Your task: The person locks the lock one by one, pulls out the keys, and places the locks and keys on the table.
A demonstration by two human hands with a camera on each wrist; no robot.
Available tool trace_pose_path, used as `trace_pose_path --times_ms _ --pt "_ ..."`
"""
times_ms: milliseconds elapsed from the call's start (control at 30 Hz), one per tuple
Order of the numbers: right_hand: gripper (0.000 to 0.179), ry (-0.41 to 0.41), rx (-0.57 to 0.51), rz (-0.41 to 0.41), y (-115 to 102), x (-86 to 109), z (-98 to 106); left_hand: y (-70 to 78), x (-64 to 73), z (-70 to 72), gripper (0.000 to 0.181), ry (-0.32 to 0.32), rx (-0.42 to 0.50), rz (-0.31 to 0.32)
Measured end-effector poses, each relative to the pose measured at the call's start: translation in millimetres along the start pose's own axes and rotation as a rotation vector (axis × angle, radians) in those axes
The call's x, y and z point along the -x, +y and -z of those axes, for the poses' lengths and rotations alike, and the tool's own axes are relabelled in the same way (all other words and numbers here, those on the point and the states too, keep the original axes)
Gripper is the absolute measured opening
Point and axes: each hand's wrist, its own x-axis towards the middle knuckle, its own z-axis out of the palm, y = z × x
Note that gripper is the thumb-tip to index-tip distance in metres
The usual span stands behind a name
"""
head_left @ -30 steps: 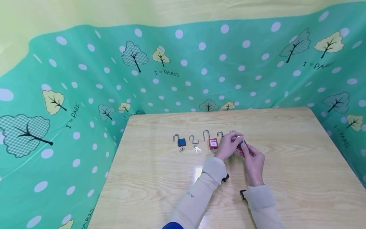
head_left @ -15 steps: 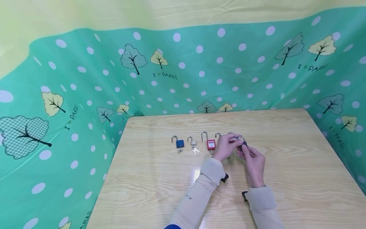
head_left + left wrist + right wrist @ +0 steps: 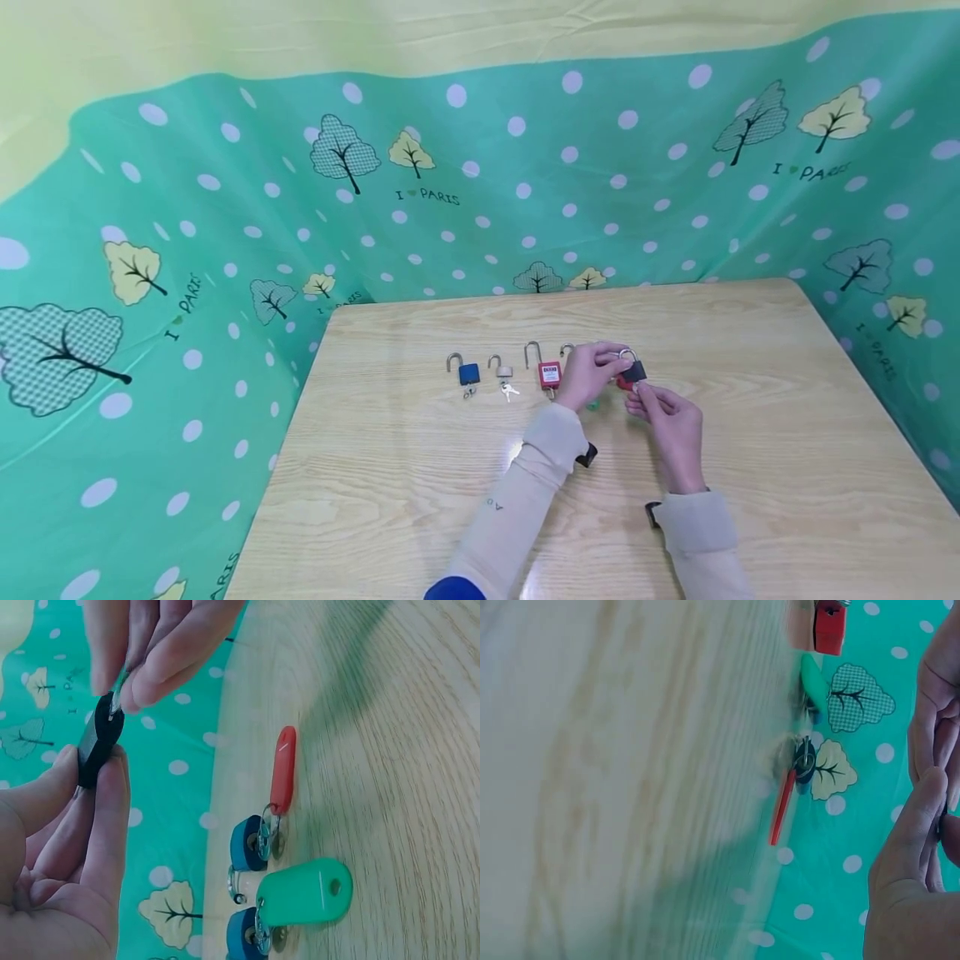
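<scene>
In front of me a small black padlock is held up over the table, its silver shackle pointing upward. My left hand grips it from the left; the left wrist view shows thumb and fingers on either side of the black body. With its fingertips my right hand pinches a key at the keyhole end of the lock. The key's head is mostly hidden by those fingers. Below the hands, a red key tag and a green key tag are attached to blue padlocks on the table.
Left of my hands, a blue padlock, a small silver padlock and a red padlock lie in a row, shackles open, keys at their lower ends. A green patterned curtain stands behind the wooden table.
My right fingers have shifted from the black padlock's body down to its keyhole end, so more of the body shows. The padlock stays in my left hand. The head view has shifted slightly.
</scene>
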Motion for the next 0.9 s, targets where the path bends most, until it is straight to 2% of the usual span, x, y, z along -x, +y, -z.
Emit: trace_pose_path --times_ms 233,400,533,700,900 --pt "0.036 -0.011 0.083 0.008 -3 -1.7 7 1.3 -8.3 -2.4 0.027 -0.036 0.040 0.033" --pt "0.035 0.003 0.098 -0.004 -4 -3.1 10 3.1 -14.3 -4.5 0.026 -0.044 0.011 0.046" --pt "0.035 0.003 0.117 -0.006 -5 -4.4 12 6.9 -15.8 -6.2 0.026 -0.042 -0.017 0.042" --pt "0.033 0.014 0.111 0.011 -4 -6.5 16 10.7 -17.9 -13.2 0.027 -0.036 0.006 0.046" --pt "0.034 0.025 0.122 -0.015 -4 -5.0 23 16.6 -26.3 -18.8 0.028 0.006 0.020 0.042"
